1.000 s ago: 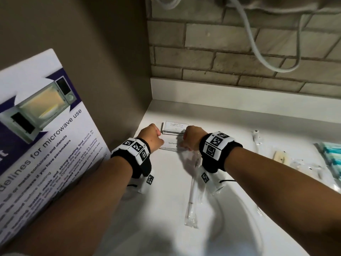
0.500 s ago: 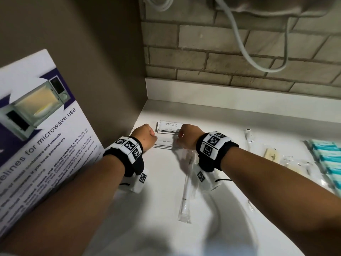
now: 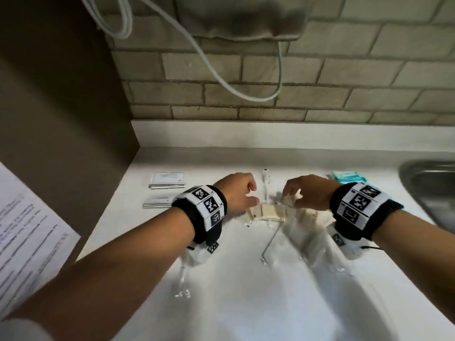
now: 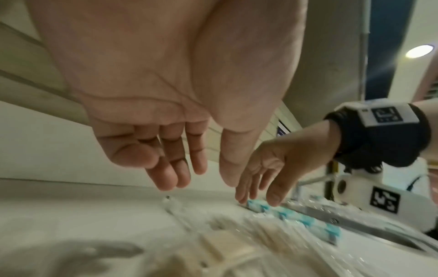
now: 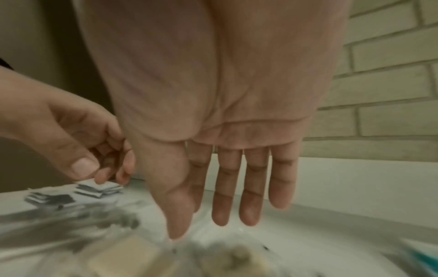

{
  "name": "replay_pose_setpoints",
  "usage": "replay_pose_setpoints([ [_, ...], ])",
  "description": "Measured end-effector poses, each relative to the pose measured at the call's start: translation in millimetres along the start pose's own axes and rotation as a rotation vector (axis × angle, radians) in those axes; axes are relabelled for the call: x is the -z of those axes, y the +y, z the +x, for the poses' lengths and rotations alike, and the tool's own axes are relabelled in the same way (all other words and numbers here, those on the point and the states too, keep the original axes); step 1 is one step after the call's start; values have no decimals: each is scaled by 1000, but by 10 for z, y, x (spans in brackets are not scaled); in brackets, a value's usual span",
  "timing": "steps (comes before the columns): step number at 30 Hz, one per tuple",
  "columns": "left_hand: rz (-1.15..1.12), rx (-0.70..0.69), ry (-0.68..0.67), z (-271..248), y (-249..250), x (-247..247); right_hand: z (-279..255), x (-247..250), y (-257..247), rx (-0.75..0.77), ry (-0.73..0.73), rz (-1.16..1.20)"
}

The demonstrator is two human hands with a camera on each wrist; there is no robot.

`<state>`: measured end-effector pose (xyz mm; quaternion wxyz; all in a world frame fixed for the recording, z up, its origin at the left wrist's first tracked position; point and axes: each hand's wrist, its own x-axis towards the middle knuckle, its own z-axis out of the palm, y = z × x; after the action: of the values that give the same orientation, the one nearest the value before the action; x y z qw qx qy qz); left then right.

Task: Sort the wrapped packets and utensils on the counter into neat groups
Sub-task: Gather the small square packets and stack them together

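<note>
Both hands hover low over the middle of the white worktop (image 3: 246, 303), holding nothing. The left hand (image 3: 237, 193) has its fingers (image 4: 166, 168) loosely extended and close together, thumb apart; the right hand (image 3: 307, 193) hangs with fingers (image 5: 249, 187) straight and slightly spread. Directly beneath and between them lies a cluster of clear-wrapped beige packets (image 3: 267, 212), flanked by long clear-wrapped utensils (image 3: 270, 242) lying loose on the worktop. Two small stacks of white packets (image 3: 167, 179) sit already squared near the left wall, and teal packets (image 3: 348, 175) lie to the right, near the sink (image 3: 430, 193).

The beige packets look light and flat, and their glossy film is probably slippery and crinkly, so they should slide easily but may skate away under a push. A pinch at the sealed wrapper edge seems the surest hold. The utensils look thin and light; taking them mid-length should keep them from swinging
</note>
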<state>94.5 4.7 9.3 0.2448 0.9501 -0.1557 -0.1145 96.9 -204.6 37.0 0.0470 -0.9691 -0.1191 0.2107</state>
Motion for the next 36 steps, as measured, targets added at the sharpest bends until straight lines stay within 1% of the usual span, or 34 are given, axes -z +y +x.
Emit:
replay_pose_setpoints([
  [3, 127, -54, -102, 185, 358, -275, -144, -88, 266, -28, -42, -70],
  [5, 221, -42, -146, 292, 514, -407, -175, -168, 392, -10, -44, -87],
  [8, 325, 39, -172, 391, 586, -550, -171, -264, 497, 30, -44, -80],
  [10, 314, 95, -184, 431, 606, -586, -149, -304, 544, 39, 1, -92],
  [13, 286, 173, -139, 427, 585, -537, -83, -315, 559, 63, 14, -159],
  [15, 324, 225, -103, 413, 533, -501, -48, -299, 570, 76, 9, -211],
  [17, 395, 283, -120, 383, 470, -480, -6, -277, 589, 94, 15, -241],
  [19, 408, 327, -157, 353, 431, -467, 32, -265, 602, 122, 9, -262],
  [22, 356, 338, -170, 327, 411, -469, 80, -248, 633, 147, -31, -247],
  [24, 259, 348, -162, 310, 392, -482, 104, -232, 644, 154, -41, -234],
  [26, 134, 368, -155, 276, 360, -505, 127, -212, 639, 160, -40, -277],
  [29, 89, 367, -124, 236, 317, -513, 155, -164, 614, 155, -37, -354],
  [33, -70, 337, -46, 197, 282, -463, 182, -49, 598, 182, 6, -182],
  [36, -241, 327, 68, 163, 275, -425, 249, 35, 568, 219, 36, -108],
])
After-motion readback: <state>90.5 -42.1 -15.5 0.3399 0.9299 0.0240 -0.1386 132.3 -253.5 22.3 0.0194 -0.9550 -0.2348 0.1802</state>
